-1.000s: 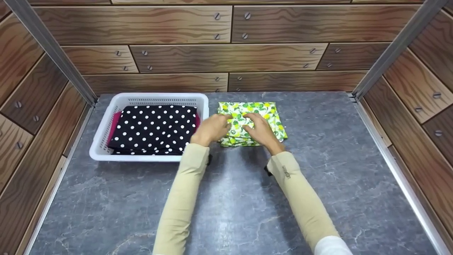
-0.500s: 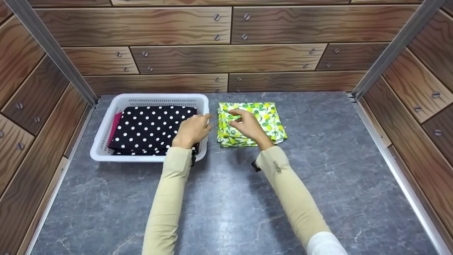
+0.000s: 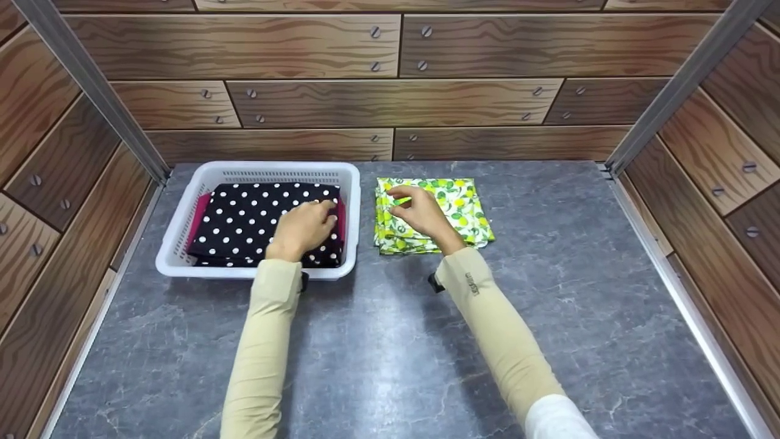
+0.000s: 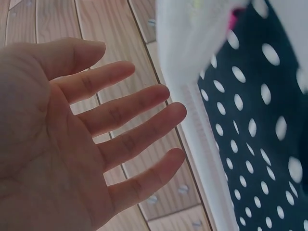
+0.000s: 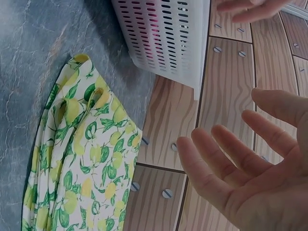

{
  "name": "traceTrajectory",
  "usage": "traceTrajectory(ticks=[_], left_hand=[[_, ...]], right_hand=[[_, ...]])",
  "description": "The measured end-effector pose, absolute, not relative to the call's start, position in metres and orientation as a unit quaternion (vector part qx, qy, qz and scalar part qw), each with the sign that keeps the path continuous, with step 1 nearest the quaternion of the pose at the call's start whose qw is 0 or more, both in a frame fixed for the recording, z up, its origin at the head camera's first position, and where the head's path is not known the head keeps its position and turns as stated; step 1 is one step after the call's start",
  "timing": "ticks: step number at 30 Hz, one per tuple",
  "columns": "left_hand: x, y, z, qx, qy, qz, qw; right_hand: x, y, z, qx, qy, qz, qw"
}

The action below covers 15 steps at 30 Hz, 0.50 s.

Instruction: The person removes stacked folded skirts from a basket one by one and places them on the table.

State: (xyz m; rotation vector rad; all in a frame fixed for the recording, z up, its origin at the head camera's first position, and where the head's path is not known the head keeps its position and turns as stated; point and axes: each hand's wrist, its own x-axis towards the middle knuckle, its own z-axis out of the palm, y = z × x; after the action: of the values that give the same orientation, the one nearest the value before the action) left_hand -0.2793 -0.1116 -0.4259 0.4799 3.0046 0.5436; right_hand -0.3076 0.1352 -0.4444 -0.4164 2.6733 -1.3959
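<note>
Above the white plastic basket (image 3: 183,244) hovers my left hand (image 3: 301,228), its fingers spread and nothing in its grasp, as the left wrist view shows. Inside the basket lies a folded black cloth with white dots (image 3: 244,213), over a pink cloth (image 3: 200,213) that peeks out at the sides. My right hand (image 3: 421,213) hangs over a folded lemon-print cloth (image 3: 466,210) on the table. In the right wrist view that hand (image 5: 250,163) has loosely extended fingers, apart from the layered lemon-print cloth (image 5: 96,168).
The grey marbled tabletop (image 3: 579,292) stretches out in front and to the right. Wood-patterned panels (image 3: 390,100) wall in the back and both sides, with metal posts (image 3: 688,79) at the corners.
My left hand has moved left from the lemon-print cloth to above the basket. My right hand has shifted slightly left over the lemon-print cloth. The cloths stay where they were.
</note>
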Motion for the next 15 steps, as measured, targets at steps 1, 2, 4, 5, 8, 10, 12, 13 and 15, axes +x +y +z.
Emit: traceTrajectory(ticks=[1, 2, 4, 5, 8, 10, 12, 13, 15], left_hand=[[-0.279, -0.115, -0.426, 0.152, 0.973, 0.173, 0.027], [-0.279, -0.118, -0.425, 0.147, 0.974, 0.171, 0.030], [-0.279, -0.124, -0.424, 0.142, 0.975, 0.168, 0.033], [-0.279, -0.127, -0.424, 0.141, 0.975, 0.167, 0.034], [-0.278, -0.136, -0.422, 0.137, 0.976, 0.165, 0.033], [-0.278, -0.142, -0.422, 0.133, 0.977, 0.165, 0.030], [-0.277, -0.148, -0.422, 0.128, 0.978, 0.162, 0.026], [-0.276, -0.151, -0.422, 0.127, 0.978, 0.161, 0.024], [-0.275, -0.157, -0.423, 0.125, 0.979, 0.162, 0.022]], right_hand=[[-0.308, 0.135, -0.444, -0.140, 0.877, -0.457, 0.047], [-0.308, 0.134, -0.443, -0.143, 0.877, -0.457, 0.046], [-0.308, 0.131, -0.442, -0.150, 0.877, -0.454, 0.044], [-0.308, 0.130, -0.441, -0.153, 0.877, -0.453, 0.043], [-0.309, 0.125, -0.440, -0.160, 0.878, -0.449, 0.037], [-0.310, 0.121, -0.439, -0.162, 0.879, -0.448, 0.035], [-0.310, 0.117, -0.438, -0.164, 0.877, -0.451, 0.037], [-0.310, 0.114, -0.437, -0.164, 0.875, -0.453, 0.039], [-0.310, 0.110, -0.436, -0.165, 0.874, -0.455, 0.041]])
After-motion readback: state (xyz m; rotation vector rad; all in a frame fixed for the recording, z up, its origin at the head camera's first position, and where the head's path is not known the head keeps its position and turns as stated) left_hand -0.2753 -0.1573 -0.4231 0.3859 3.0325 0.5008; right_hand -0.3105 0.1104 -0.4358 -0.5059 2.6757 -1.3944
